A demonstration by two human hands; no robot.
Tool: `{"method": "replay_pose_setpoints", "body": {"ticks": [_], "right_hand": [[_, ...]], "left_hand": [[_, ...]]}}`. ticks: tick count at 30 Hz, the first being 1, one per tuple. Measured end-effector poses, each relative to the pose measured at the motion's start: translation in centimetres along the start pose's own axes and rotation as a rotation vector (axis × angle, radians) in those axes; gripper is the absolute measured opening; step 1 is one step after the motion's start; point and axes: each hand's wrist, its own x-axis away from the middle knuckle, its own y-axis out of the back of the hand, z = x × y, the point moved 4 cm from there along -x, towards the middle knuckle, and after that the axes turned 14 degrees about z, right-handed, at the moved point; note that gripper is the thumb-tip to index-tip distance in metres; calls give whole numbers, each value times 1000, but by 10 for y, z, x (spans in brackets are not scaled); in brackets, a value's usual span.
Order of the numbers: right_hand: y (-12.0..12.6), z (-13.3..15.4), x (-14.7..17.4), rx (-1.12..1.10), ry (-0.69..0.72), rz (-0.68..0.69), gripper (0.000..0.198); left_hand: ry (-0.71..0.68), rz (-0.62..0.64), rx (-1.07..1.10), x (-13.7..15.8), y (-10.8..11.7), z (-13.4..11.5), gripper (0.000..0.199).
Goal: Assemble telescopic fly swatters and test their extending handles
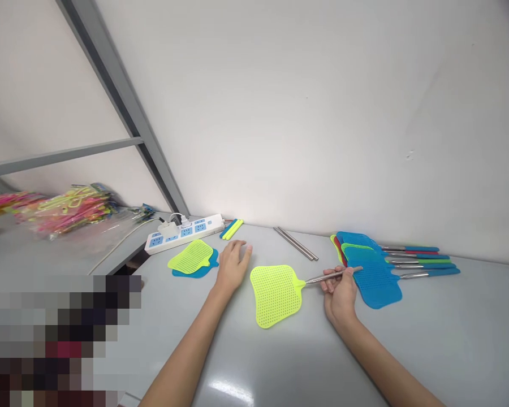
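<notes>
My right hand is closed around the metal rod of a yellow-green fly swatter. The mesh head points left, and the rod's bare end sticks out past my thumb. My left hand is over the table with thumb and fingers apart, holding nothing that I can see. Just beyond its fingertips lie several blue and yellow grip sleeves. Beside its wrist, a loose yellow swatter head rests on a blue swatter head.
Several swatters with coloured grips are piled at the right. Loose metal rods lie near the wall. A white power strip with plugs stands at the back left. Bagged colourful items cover another table. A pixelated patch hides the lower left.
</notes>
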Motion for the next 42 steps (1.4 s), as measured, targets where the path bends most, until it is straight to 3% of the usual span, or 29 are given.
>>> {"method": "replay_pose_setpoints", "body": {"ticks": [6,12,18,27,36,42], "right_hand": [[-4,1,1,12,18,35,29],[-3,0,0,23,11,35,28],[-2,-2,-1,5,12,30,27],[-5,-2,-2,-18,1,43,27],[-6,-2,-2,9,-8,59,28],[-6,-1,-4,30,-5,58,27]], "left_hand": [[96,2,-238,-14,-6,28,48],[155,-20,-450,-18,-6,32,44],[75,-37,-440,-12,-4,17,39],[-57,161,-409,-16,-18,18,34],[-73,97,-319,-10,-19,7,36],[-166,25,-165,-2,-12,-13,39]]}}
